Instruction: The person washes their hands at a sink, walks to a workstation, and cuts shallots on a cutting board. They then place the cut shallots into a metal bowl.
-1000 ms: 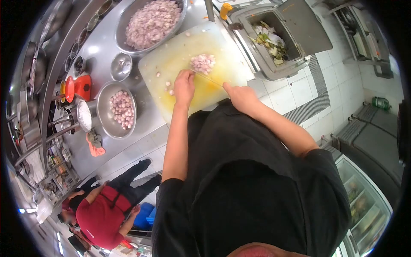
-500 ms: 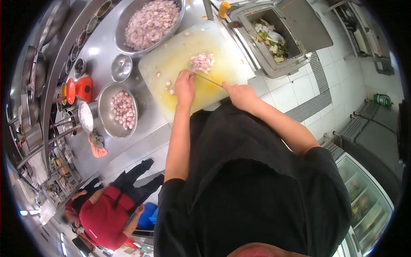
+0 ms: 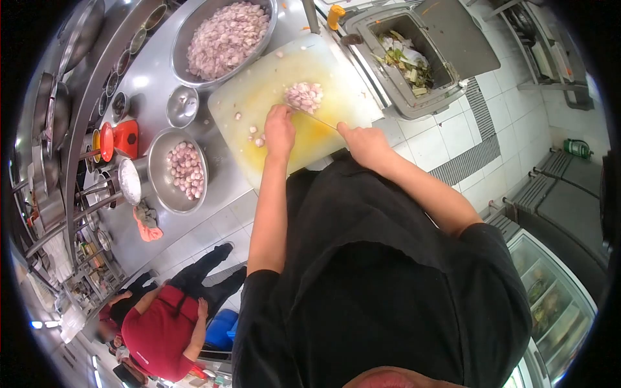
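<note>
On a yellow-stained white cutting board [image 3: 239, 142] lies a pile of chopped shallots [image 3: 304, 97]. My right hand [image 3: 365, 143] is closed round the handle of a knife [image 3: 318, 119], whose blade points left toward my other hand. My left hand [image 3: 280, 126] has its fingers bent down at the blade's tip, beside the pile; what they hold, if anything, is hidden. A few small shallots [image 3: 259, 141] rest on the board left of that hand. A steel bowl [image 3: 155, 150] of peeled shallots stands to the left, and a larger bowl [image 3: 275, 26] of chopped shallots is beyond the board.
A small steel bowl [image 3: 182, 107], a red scale [image 3: 127, 138] and a cloth [image 3: 147, 223] are on the steel counter. An open grey bin [image 3: 414, 107] with scraps stands at the right. A person in a red shirt [image 3: 158, 333] stands at lower left, with another partly hidden behind.
The person in the red shirt has shifted an arm toward their waist. My hands have barely moved, staying by the pile with the knife.
</note>
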`<move>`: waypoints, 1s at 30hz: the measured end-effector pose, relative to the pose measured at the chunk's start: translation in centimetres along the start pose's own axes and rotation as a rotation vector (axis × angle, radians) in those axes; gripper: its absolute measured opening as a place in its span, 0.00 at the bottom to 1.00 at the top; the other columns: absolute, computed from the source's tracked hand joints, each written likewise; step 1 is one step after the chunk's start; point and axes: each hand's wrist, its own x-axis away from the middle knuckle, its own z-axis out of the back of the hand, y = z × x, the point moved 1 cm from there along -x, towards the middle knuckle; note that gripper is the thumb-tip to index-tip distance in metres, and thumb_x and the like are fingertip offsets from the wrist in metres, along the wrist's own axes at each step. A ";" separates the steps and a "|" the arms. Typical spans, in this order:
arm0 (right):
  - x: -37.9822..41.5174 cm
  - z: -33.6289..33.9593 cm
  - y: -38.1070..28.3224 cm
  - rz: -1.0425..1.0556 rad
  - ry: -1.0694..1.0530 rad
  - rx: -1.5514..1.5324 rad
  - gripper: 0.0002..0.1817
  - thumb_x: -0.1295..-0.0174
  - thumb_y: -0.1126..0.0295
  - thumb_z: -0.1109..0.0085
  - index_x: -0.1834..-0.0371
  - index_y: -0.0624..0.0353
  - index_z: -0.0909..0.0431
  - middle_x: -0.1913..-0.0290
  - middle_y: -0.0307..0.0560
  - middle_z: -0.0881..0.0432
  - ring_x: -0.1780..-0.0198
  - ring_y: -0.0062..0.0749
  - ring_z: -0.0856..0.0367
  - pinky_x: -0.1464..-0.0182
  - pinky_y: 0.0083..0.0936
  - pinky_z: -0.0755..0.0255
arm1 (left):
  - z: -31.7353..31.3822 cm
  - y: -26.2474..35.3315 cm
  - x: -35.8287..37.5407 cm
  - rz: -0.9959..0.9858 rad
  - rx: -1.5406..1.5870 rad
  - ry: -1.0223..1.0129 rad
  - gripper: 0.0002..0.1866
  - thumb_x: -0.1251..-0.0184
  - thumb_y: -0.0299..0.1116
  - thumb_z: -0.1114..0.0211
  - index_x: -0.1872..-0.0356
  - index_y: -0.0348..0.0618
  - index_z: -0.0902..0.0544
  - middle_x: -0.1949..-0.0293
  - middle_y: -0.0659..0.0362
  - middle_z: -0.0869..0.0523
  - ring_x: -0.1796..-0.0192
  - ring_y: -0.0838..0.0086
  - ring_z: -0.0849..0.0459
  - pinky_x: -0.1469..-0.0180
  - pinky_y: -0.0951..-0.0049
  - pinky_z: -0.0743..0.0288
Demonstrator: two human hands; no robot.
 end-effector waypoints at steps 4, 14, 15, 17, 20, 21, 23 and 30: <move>-1.1 -0.6 0.5 0.035 0.039 -0.035 0.14 0.36 0.76 0.47 0.48 0.59 0.32 0.69 0.57 0.13 0.65 0.58 0.12 0.63 0.51 0.20 | 0.2 0.1 -0.6 -0.021 -0.024 0.012 0.05 0.35 0.18 0.39 0.61 0.34 0.17 0.60 0.45 0.15 0.54 0.46 0.17 0.50 0.54 0.23; -1.2 -0.1 1.0 -0.053 -0.078 -0.108 0.17 0.35 0.75 0.47 0.43 0.58 0.30 0.62 0.58 0.11 0.58 0.56 0.11 0.57 0.49 0.18 | 0.0 0.7 -1.6 -0.007 -0.058 -0.010 0.06 0.33 0.18 0.38 0.59 0.35 0.16 0.55 0.46 0.14 0.51 0.48 0.15 0.47 0.56 0.21; -1.1 0.2 0.8 -0.048 -0.083 -0.109 0.17 0.35 0.75 0.46 0.43 0.58 0.30 0.62 0.58 0.11 0.58 0.56 0.11 0.57 0.49 0.18 | -0.2 0.2 -1.4 -0.009 -0.057 -0.010 0.06 0.33 0.18 0.38 0.59 0.35 0.16 0.55 0.46 0.14 0.51 0.48 0.15 0.47 0.56 0.21; -1.3 -0.1 0.9 -0.040 -0.056 -0.097 0.17 0.36 0.75 0.46 0.43 0.58 0.30 0.63 0.57 0.11 0.59 0.56 0.10 0.58 0.48 0.18 | -0.3 -0.8 -0.8 -0.104 -0.124 -0.058 0.06 0.33 0.18 0.38 0.58 0.36 0.17 0.55 0.46 0.13 0.50 0.49 0.15 0.47 0.56 0.21; -0.6 0.9 0.2 -0.013 -0.011 -0.040 0.16 0.36 0.75 0.45 0.45 0.58 0.30 0.66 0.55 0.12 0.63 0.55 0.10 0.62 0.47 0.18 | -0.6 -0.9 -0.8 -0.131 -0.114 -0.010 0.06 0.34 0.18 0.38 0.59 0.37 0.17 0.56 0.47 0.14 0.51 0.49 0.15 0.47 0.56 0.21; -0.3 1.2 0.0 0.010 0.008 0.007 0.15 0.36 0.74 0.44 0.46 0.57 0.30 0.67 0.54 0.12 0.65 0.54 0.11 0.64 0.46 0.18 | -0.6 -0.9 -0.8 -0.129 -0.113 -0.010 0.06 0.34 0.18 0.38 0.59 0.37 0.17 0.56 0.47 0.14 0.51 0.49 0.15 0.47 0.56 0.21; -1.2 -0.7 0.8 0.012 0.030 -0.019 0.15 0.37 0.75 0.45 0.47 0.58 0.31 0.69 0.55 0.13 0.66 0.55 0.11 0.65 0.48 0.20 | -0.5 -0.8 -0.8 -0.127 -0.101 -0.010 0.07 0.35 0.18 0.37 0.59 0.37 0.17 0.57 0.48 0.14 0.52 0.50 0.15 0.47 0.57 0.21; -1.4 -0.9 0.7 0.011 0.053 0.000 0.14 0.37 0.76 0.48 0.47 0.57 0.32 0.73 0.56 0.15 0.68 0.56 0.13 0.67 0.50 0.21 | -1.1 -1.9 0.0 -0.172 -0.093 0.049 0.07 0.36 0.17 0.37 0.59 0.37 0.17 0.58 0.49 0.14 0.52 0.51 0.15 0.48 0.57 0.21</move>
